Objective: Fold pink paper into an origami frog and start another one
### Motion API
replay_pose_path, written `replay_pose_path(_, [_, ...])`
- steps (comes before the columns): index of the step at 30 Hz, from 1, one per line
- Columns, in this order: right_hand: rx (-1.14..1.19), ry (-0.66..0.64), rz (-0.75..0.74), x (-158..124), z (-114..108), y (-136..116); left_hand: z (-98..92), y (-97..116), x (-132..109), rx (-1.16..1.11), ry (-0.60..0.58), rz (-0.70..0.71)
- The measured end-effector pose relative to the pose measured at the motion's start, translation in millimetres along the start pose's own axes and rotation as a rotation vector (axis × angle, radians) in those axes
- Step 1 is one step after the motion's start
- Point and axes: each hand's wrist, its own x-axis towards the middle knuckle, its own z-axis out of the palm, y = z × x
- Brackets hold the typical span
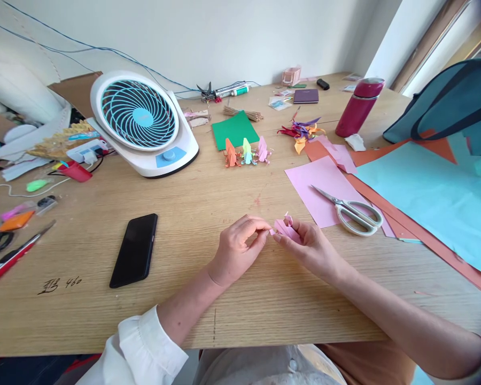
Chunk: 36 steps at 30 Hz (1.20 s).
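1. The folded pink paper (287, 231) was between the two hands over the table (192, 214), straight ahead of the person; any gap beneath it was hard to tell.
2. The right hand (315, 250) lay at about four o'clock from the piece and had the larger hold: its thumb rested along the near edge, its fingers curled around the far side, closed on the folded body.
3. The left hand (239, 241) came in from nine o'clock, thumb and forefinger together on a small pink tip at that end.
4. The body's long axis seemed to run from ten o'clock, at the left fingertips, to four o'clock, into the right palm. A narrow point rose near twelve o'clock, though the fingers hid some folds.
5. Both hands touched the piece, the right covering more of it.
6. From it, three small paper figures (247, 152) stood at eleven o'clock, a flat pink sheet (320, 172) lay at one, scissors (338, 202) between two and three, and a phone (134, 250) near nine.
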Motion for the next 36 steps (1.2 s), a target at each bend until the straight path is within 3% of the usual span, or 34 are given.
replay_pose_path(11, [-0.296, 0.116, -0.174, -1.9, 4.5, -4.7, -1.0, 0.2, -0.2, -0.103, -0.078, -0.158])
replay_pose_path(22, [-0.343, 0.123, -0.257, -2.4, 7.9, -2.9, -4.4, 3.7, 0.9, -0.022, -0.186, -0.286])
replay_pose_path(36, [-0.132, 0.042, -0.073, 2.3, 5.1, -5.6, 3.0, -5.0, -1.6, -0.475, -0.168, -0.578])
